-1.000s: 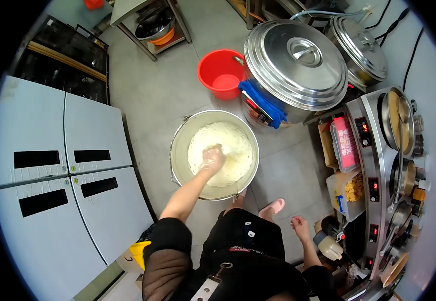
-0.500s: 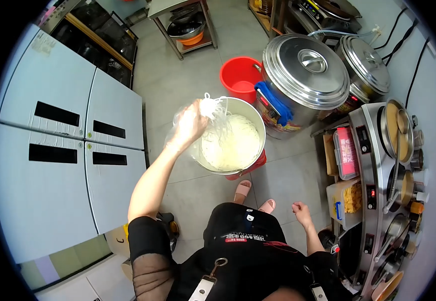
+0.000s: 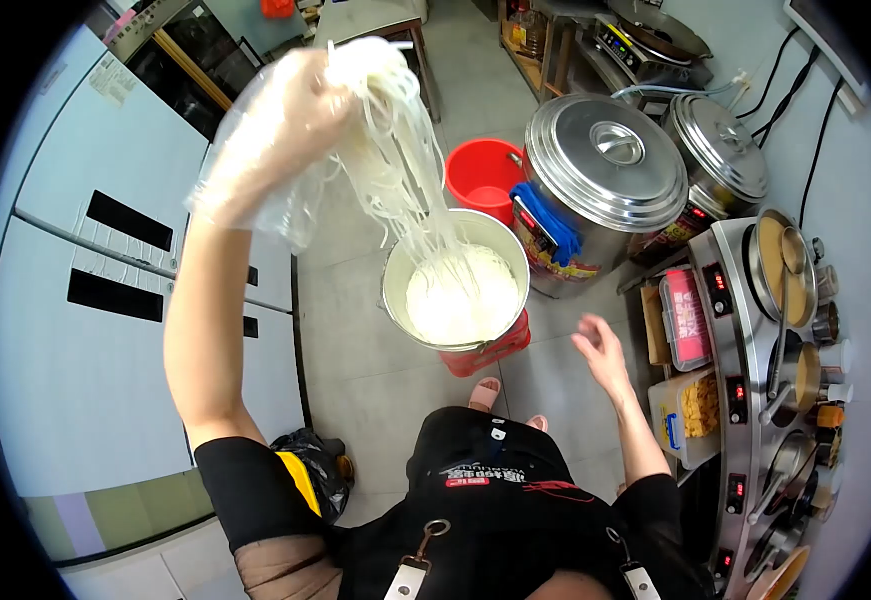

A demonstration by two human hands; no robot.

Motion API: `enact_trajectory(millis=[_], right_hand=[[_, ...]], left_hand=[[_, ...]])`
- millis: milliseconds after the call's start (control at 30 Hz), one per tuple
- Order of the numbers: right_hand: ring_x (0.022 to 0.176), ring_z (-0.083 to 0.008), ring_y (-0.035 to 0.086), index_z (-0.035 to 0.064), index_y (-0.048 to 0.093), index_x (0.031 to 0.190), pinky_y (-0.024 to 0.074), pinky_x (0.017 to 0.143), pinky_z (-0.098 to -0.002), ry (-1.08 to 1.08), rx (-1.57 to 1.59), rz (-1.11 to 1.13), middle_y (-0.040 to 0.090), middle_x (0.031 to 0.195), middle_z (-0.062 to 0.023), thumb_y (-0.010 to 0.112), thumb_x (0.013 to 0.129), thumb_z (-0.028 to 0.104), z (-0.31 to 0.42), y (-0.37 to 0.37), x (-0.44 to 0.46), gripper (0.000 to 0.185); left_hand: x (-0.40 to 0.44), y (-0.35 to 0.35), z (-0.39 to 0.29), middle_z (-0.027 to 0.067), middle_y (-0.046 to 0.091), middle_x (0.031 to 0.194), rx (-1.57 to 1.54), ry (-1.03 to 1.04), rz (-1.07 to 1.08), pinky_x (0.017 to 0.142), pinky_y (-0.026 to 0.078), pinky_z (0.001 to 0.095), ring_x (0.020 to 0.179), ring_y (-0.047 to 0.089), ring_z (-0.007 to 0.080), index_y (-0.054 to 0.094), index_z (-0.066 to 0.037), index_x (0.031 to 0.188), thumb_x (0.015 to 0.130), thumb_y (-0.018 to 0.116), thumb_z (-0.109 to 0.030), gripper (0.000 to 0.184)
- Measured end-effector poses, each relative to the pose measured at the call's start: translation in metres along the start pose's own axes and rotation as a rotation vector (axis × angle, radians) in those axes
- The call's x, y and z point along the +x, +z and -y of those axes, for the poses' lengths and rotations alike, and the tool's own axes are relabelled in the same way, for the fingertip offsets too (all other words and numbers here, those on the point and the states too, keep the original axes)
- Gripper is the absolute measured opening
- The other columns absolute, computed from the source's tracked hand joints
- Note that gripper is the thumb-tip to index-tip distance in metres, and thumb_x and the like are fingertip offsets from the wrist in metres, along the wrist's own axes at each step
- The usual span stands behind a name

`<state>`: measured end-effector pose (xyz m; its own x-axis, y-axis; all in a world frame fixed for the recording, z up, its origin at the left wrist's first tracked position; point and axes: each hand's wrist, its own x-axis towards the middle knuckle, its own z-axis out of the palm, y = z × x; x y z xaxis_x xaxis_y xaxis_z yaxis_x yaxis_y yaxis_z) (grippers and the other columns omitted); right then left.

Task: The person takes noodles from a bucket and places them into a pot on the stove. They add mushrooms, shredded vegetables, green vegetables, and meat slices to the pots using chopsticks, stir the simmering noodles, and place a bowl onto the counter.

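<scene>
Noodles [image 3: 392, 175] gripped in left hand [image 3: 303, 118], upper left; probably soft, slippery, best held by thick bunch. Nothing held by right hand [image 3: 603, 354], right of centre, fingers parted.

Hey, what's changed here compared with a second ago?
The left hand, down in the pail before, has risen well above it, now gripping noodles whose strands trail down into the pail. The right hand has moved forward, fingers uncurling, and is empty. The red bucket and lidded pot stayed put.
</scene>
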<state>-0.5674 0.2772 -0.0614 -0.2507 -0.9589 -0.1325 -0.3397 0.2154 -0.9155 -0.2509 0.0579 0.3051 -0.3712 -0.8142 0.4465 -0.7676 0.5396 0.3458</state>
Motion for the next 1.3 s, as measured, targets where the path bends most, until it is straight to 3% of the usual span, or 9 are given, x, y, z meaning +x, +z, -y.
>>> enact_trajectory(millis=[133, 333, 433, 500, 567, 767, 967, 1100, 1300], right_hand=[[0.134, -0.0267, 0.035, 0.0022, 0.022, 0.145, 0.0259, 0.113, -0.0387, -0.365, -0.016, 0.019, 0.035, 0.145, -0.0165, 0.081, 0.068, 0.012, 0.088, 0.055, 0.063, 0.097], [0.136, -0.0363, 0.026, -0.0035, 0.012, 0.146, 0.0216, 0.113, -0.0432, -0.528, 0.109, 0.032, 0.027, 0.145, -0.0240, 0.086, 0.062, 0.029, 0.143, 0.184, 0.107, 0.116], [0.120, -0.0354, 0.045, -0.0002, 0.040, 0.136, 0.0366, 0.101, -0.0433, -0.596, 0.230, -0.113, 0.050, 0.126, -0.0222, 0.082, 0.069, 0.027, 0.143, 0.215, 0.108, 0.084], [0.094, -0.0340, 0.057, 0.0036, 0.064, 0.104, 0.0455, 0.082, -0.0440, -0.326, 0.181, 0.135, 0.064, 0.094, -0.0171, 0.074, 0.075, 0.022, 0.125, 0.220, 0.115, 0.036], [0.078, -0.0333, 0.059, 0.0040, 0.067, 0.080, 0.0478, 0.072, -0.0446, -0.311, 0.125, 0.036, 0.063, 0.075, -0.0144, 0.068, 0.079, 0.021, 0.113, 0.210, 0.115, 0.017], [0.094, -0.0421, 0.058, -0.0057, 0.065, 0.080, 0.0470, 0.081, -0.0474, -0.332, -0.601, 0.230, 0.062, 0.090, -0.0239, 0.062, 0.079, 0.006, 0.110, 0.121, 0.116, 0.013], [0.090, -0.0437, 0.062, -0.0084, 0.063, 0.083, 0.0486, 0.077, -0.0475, -0.386, -0.601, 0.471, 0.062, 0.090, -0.0295, 0.062, 0.079, 0.005, 0.188, 0.102, 0.121, 0.014], [0.090, -0.0423, 0.062, -0.0078, 0.064, 0.085, 0.0490, 0.077, -0.0464, -0.408, -0.471, 0.484, 0.063, 0.087, -0.0292, 0.064, 0.078, 0.007, 0.220, 0.114, 0.133, 0.016], [0.061, -0.0230, 0.067, -0.0101, 0.063, 0.085, 0.0510, 0.057, -0.0364, -0.286, -0.439, 0.421, 0.065, 0.071, -0.0204, 0.063, 0.080, 0.006, 0.245, 0.118, 0.149, 0.017]], left_hand=[[0.007, -0.029, -0.017, 0.0084, 0.054, 0.065, -0.105, 0.205, -0.081, 0.059, 0.045, 0.0323, 0.058, 0.048, 0.0159, 0.058, 0.009, 0.085, 0.080, 0.056, -0.022, 0.031], [0.015, -0.028, -0.003, 0.0073, 0.063, 0.086, -0.026, -0.075, -0.004, 0.074, 0.047, 0.0265, 0.077, 0.057, 0.0115, 0.059, 0.004, 0.115, 0.084, 0.059, -0.025, 0.042], [0.017, -0.018, 0.013, 0.0060, 0.063, 0.087, -0.125, -0.128, 0.006, 0.072, 0.046, 0.0238, 0.077, 0.055, 0.0089, 0.058, 0.006, 0.114, 0.083, 0.060, -0.021, 0.040], [0.018, -0.009, 0.027, 0.0010, 0.051, 0.063, -0.332, 0.068, 0.041, 0.056, 0.043, 0.0298, 0.058, 0.045, 0.0097, 0.057, 0.008, 0.079, 0.081, 0.055, -0.020, 0.028], [0.023, 0.007, 0.060, -0.0012, 0.053, 0.064, -0.438, 0.049, 0.093, 0.056, 0.043, 0.0275, 0.060, 0.047, 0.0071, 0.060, 0.007, 0.076, 0.080, 0.056, -0.018, 0.026], [-0.022, 0.097, 0.133, 0.0053, 0.070, 0.080, -0.654, -0.313, 0.334, 0.072, 0.051, 0.0291, 0.076, 0.063, 0.0131, 0.073, -0.003, 0.088, 0.082, 0.063, -0.034, 0.033], [-0.090, 0.216, 0.152, 0.0048, 0.070, 0.094, -1.247, -0.553, 0.549, 0.082, 0.050, 0.0305, 0.089, 0.064, 0.0137, 0.071, -0.007, 0.099, 0.079, 0.070, -0.025, 0.026], [-0.116, 0.256, 0.146, 0.0043, 0.065, 0.111, -1.373, -0.519, 0.602, 0.087, 0.048, 0.0315, 0.098, 0.060, 0.0134, 0.062, -0.005, 0.118, 0.078, 0.073, -0.021, 0.045], [-0.119, 0.229, 0.121, 0.0040, 0.063, 0.112, -1.792, -0.881, 0.635, 0.086, 0.048, 0.0310, 0.104, 0.060, 0.0152, 0.056, -0.006, 0.123, 0.085, 0.070, -0.023, 0.043]])
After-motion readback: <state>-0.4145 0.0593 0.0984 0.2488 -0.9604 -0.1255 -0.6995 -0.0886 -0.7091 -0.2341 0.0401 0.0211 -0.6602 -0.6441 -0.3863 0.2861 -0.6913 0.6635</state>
